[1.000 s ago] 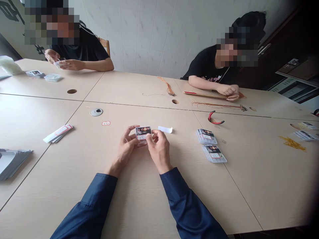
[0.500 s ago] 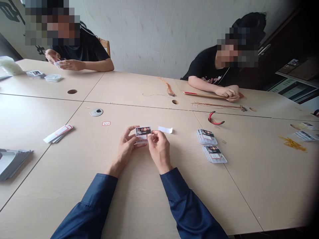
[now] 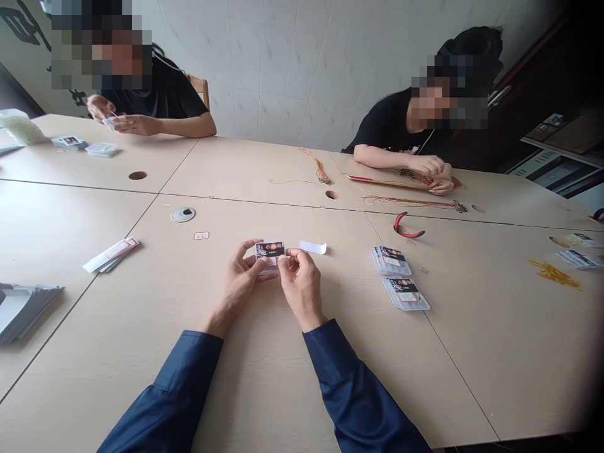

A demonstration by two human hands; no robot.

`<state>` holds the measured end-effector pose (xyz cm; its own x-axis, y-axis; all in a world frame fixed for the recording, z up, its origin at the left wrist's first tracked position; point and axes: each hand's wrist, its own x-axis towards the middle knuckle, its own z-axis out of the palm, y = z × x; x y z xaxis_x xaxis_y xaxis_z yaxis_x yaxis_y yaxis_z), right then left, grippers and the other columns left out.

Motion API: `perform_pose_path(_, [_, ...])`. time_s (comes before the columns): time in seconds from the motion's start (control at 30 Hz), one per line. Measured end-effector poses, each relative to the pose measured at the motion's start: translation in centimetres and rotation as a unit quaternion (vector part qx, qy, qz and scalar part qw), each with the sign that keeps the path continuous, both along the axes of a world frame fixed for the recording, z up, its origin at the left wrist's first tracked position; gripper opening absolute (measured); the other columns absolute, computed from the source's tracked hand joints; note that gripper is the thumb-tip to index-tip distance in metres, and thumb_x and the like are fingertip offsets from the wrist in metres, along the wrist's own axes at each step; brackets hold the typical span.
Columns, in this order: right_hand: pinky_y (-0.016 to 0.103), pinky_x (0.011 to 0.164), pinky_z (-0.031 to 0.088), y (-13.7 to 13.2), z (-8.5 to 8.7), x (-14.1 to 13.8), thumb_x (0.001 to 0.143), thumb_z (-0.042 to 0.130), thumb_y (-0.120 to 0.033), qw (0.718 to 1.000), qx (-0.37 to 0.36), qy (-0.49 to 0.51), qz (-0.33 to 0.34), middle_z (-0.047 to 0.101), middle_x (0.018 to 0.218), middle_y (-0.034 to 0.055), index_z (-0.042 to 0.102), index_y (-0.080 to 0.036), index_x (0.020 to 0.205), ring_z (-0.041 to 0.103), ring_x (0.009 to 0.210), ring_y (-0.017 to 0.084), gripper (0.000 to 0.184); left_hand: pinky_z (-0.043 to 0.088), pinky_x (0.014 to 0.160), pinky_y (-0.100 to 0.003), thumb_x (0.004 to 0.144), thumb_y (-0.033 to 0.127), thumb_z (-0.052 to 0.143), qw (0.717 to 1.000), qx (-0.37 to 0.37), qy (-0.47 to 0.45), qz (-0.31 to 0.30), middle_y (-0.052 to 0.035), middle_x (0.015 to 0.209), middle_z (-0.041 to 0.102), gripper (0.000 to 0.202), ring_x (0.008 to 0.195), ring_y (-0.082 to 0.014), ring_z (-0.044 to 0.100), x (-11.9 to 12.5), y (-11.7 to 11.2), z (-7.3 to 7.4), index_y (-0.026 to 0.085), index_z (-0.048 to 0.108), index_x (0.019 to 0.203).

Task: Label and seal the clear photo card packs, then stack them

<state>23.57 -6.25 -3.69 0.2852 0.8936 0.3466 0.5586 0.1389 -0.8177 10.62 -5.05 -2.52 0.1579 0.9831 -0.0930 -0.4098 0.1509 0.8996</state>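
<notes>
A small clear plastic box (image 3: 270,250) with a black printed label is held up between my hands, just above the table. My left hand (image 3: 241,272) grips its left side, thumb over the front and fingers behind. My right hand (image 3: 302,280) pinches the box's right edge, its thumb pressed on the front near a red-bordered sticker. Just behind my right hand lies a curled white paper strip (image 3: 313,248). A loose red-bordered sticker (image 3: 201,236) rests on the table to the left.
Stacks of similar labelled boxes (image 3: 406,294) and red-handled pliers (image 3: 406,228) are on the right. Left are label strips (image 3: 111,255), a paper stack (image 3: 31,313) and a round metal cover (image 3: 183,214). Two people sit opposite, one beside bundled orange cords (image 3: 318,168).
My hands and the box stay almost in place. The person at the right has lifted one hand, showing more of the dark-ended cords beneath it.
</notes>
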Motion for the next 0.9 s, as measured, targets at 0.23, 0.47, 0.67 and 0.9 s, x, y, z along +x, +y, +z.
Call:
perform_pose_path(0.23, [0.028, 0.072, 0.048, 0.02, -0.27, 0.1, 0.089, 0.051, -0.036, 1.0, -0.002, 0.002, 0.003, 0.067, 0.084, 0.0058, 0.063, -0.016, 0.096, 0.061, 0.077, 0.018, 0.024, 0.06, 0.077, -0.037, 0.08, 0.033, 0.071, 0.999, -0.007, -0.036, -0.008, -0.0083, 0.105, 0.072, 0.046, 0.086, -0.0216, 0.072, -0.28, 0.31, -0.77, 0.021, 0.055, 0.122])
perform_pose_path(0.47, [0.029, 0.071, 0.048, 0.06, -0.1, 0.04, 0.089, 0.051, -0.038, 1.0, -0.004, 0.016, 0.003, 0.067, 0.084, 0.0061, 0.064, -0.016, 0.096, 0.061, 0.075, 0.018, 0.027, 0.061, 0.073, -0.036, 0.085, 0.031, 0.059, 0.996, -0.022, -0.081, -0.01, -0.0097, 0.106, 0.072, 0.036, 0.087, -0.0222, 0.071, -0.29, 0.16, -0.22, 0.019, 0.055, 0.119])
perform_pose_path(0.67, [0.029, 0.07, 0.048, 0.17, -0.19, 0.0, 0.088, 0.051, -0.037, 1.0, -0.003, 0.019, 0.001, 0.068, 0.084, 0.0062, 0.064, -0.016, 0.094, 0.06, 0.074, 0.018, 0.026, 0.06, 0.077, -0.039, 0.086, 0.038, 0.059, 0.997, -0.018, -0.079, -0.015, -0.0123, 0.109, 0.072, 0.041, 0.095, -0.0246, 0.071, -0.38, 0.08, 0.16, 0.018, 0.054, 0.121])
perform_pose_path(0.9, [0.028, 0.071, 0.047, 0.1, -0.16, -0.05, 0.089, 0.05, -0.038, 1.0, -0.004, 0.022, 0.002, 0.067, 0.082, 0.0061, 0.064, -0.016, 0.094, 0.06, 0.074, 0.018, 0.027, 0.06, 0.078, -0.039, 0.077, 0.021, 0.062, 0.998, -0.021, -0.064, -0.002, -0.0096, 0.103, 0.073, 0.047, 0.087, -0.0213, 0.07, -0.46, 0.15, -0.41, 0.017, 0.054, 0.124])
